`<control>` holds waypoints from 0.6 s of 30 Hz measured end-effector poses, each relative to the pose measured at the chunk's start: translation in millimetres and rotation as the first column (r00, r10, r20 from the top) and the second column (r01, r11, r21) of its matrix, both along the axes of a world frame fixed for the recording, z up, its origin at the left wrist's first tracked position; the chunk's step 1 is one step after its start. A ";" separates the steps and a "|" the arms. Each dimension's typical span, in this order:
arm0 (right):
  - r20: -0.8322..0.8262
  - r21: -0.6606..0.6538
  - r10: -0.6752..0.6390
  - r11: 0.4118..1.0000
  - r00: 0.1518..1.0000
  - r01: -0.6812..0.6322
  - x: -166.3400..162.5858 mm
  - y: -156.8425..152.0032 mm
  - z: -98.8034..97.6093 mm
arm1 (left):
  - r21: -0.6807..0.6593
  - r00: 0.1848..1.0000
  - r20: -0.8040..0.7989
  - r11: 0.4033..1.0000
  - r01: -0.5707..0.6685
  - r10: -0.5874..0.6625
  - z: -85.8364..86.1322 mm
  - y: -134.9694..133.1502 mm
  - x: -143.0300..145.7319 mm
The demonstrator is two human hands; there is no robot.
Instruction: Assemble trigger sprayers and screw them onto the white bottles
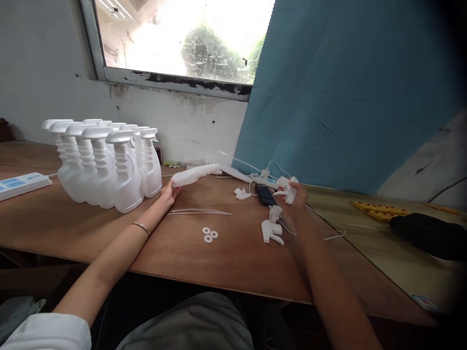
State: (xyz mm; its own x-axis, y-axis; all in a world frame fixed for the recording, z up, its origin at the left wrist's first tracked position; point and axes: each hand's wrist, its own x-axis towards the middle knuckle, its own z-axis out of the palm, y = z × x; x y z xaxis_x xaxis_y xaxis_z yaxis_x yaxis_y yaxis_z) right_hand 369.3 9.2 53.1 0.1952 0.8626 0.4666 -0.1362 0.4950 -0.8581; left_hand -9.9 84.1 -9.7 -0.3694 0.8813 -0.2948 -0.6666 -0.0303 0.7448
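My left hand (169, 193) has its fingers closed at the base end of a white plastic bottle (195, 174) lying on its side. My right hand (298, 194) grips a white trigger spray head (286, 189) above the table's right part. Below it lie more white trigger spray heads (270, 229). A smaller white piece (242, 194) rests between the hands, farther back. Thin white dip tubes (199, 212) lie just right of my left hand, and three white washers (208, 238) sit nearer the front edge.
Several assembled white spray bottles (124, 180) stand grouped at the left, beside a blue-and-white box (25, 184). A dark object (266, 195) and a power strip (268, 181) with cables are at the back. At right are yellow pieces (379, 210) and a black item (426, 236).
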 end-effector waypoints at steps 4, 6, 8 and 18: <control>-0.003 -0.112 0.062 0.992 0.998 -0.062 12.7 1.9 -10.1 | -0.004 1.000 -0.004 1.000 0.002 -0.002 0.0 0.0 -0.7; 0.001 -0.128 0.068 0.990 0.998 -0.067 15.1 2.7 -12.8 | -0.010 1.000 -0.007 1.000 0.000 0.000 0.3 0.0 -0.6; 0.003 -0.134 0.066 0.989 0.998 -0.065 16.9 3.1 -13.8 | -0.012 1.000 -0.014 1.000 -0.001 0.001 0.3 0.3 -0.6; -0.004 -0.216 0.063 0.974 0.998 -0.063 19.3 4.5 -18.0 | 0.024 1.000 -0.022 0.999 0.022 -0.021 -6.6 4.7 -1.8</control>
